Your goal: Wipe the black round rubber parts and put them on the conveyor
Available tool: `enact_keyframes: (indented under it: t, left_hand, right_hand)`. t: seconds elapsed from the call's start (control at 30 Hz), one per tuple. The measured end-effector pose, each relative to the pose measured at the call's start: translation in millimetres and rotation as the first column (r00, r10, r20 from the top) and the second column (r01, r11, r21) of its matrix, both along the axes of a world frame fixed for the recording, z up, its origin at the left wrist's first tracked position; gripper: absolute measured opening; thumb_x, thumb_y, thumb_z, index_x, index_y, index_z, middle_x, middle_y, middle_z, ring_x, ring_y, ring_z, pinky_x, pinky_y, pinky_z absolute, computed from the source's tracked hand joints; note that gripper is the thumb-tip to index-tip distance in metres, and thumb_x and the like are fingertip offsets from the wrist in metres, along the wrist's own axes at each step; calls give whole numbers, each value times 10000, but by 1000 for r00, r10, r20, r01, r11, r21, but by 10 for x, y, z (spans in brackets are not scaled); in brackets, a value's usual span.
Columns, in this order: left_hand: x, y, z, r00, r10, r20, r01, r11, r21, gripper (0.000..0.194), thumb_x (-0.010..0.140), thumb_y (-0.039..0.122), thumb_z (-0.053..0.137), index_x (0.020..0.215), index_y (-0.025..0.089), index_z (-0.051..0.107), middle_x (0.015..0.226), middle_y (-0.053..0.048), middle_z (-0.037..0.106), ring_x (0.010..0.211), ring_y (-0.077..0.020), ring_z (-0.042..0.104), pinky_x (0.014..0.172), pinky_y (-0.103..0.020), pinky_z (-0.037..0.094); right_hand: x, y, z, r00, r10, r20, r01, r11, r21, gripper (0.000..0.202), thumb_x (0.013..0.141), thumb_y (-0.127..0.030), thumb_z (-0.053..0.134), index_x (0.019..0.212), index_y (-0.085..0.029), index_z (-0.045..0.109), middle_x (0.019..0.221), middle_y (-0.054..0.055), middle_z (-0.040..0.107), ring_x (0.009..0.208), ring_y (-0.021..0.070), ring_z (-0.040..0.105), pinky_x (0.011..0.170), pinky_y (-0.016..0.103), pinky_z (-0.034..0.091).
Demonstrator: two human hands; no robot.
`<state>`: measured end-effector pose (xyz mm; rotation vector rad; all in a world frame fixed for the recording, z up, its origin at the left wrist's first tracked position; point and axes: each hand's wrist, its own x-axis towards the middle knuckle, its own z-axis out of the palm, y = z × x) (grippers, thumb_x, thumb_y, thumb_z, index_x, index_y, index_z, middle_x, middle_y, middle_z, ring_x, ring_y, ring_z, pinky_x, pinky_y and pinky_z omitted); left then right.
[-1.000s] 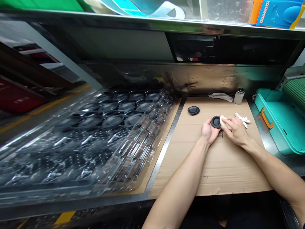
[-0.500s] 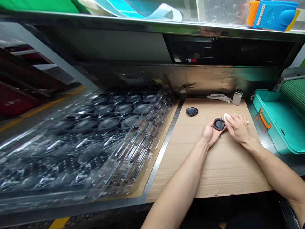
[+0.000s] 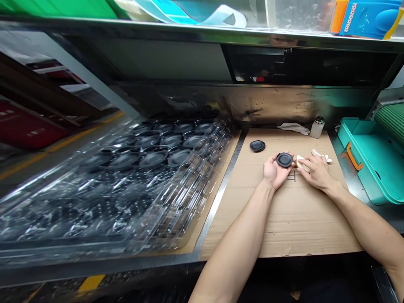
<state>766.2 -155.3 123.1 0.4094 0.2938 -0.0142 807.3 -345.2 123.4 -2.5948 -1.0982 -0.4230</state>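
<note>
A small black round part with a raised rim (image 3: 284, 159) rests on the palm and fingers of my left hand (image 3: 275, 171), which holds it face up above the cardboard sheet (image 3: 246, 210). Close by on the right, my right hand (image 3: 317, 171) is closed on a folded white cloth (image 3: 299, 162); the cloth sits just off the part's edge. Another white piece, perhaps cloth or paper (image 3: 322, 156), shows behind my right fingers. Farther back on the cardboard lies a second black part (image 3: 257, 146), possibly two stacked.
Clear plastic trays (image 3: 164, 210) filled with black round parts are stacked at left. A small bottle (image 3: 317, 127) and a white glove-like cloth (image 3: 294, 128) lie at the back. A teal bin (image 3: 374, 176) with an orange handle stands at right. A metal shelf (image 3: 189, 31) runs overhead.
My right hand with the cloth has drawn down and slightly away from the part. My left hand has shifted a little left with the part. The view has turned slightly left.
</note>
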Motion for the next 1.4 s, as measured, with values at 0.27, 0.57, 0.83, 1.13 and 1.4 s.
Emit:
enact_keyframes:
  t: [0.27,0.57,0.83,1.13,1.4]
  left_hand:
    - [10,56,52,997,12,-73,-25,984,-178,549,1090,447,309,1301,28,593,1140,-232,690,1011,-250,737,683,-261,631]
    - [-7,-69,22,998,-30,-52,32,999,39,670,1068,600,276,1083,58,669,950,-183,728,750,-178,713,587,-227,578]
    - [-11,-448,-168,992,116,51,-126,869,479,632,995,714,430,841,149,668,747,-55,689,675,-147,663,608,-229,509]
    - [-53,-439,-141,998,-37,40,13,872,489,769,841,933,319,706,205,532,519,-2,486,403,-117,444,403,-253,316]
    - [-71,-375,-69,992,-121,34,90,876,474,871,813,975,173,601,199,507,465,-12,471,354,-108,405,375,-246,258]
  right_hand:
    - [230,-183,48,929,-370,-13,369,927,-68,423,1034,-426,485,1355,-226,675,1296,180,678,1177,367,566,957,484,432]
    - [204,-71,88,990,-87,-115,121,933,338,380,1019,-339,460,1293,-170,662,1229,138,722,1080,275,664,940,387,514]
    - [-116,169,50,956,284,-76,-236,895,379,344,1024,-371,522,1250,-180,698,1095,125,722,985,244,652,899,381,528]
    - [-163,216,134,945,294,-140,-192,849,492,313,997,-308,548,1222,-196,734,1056,96,727,985,225,651,886,366,513]
    - [-47,38,187,956,275,-101,-237,928,286,234,855,-242,661,1034,-239,812,831,39,699,841,211,584,820,348,454]
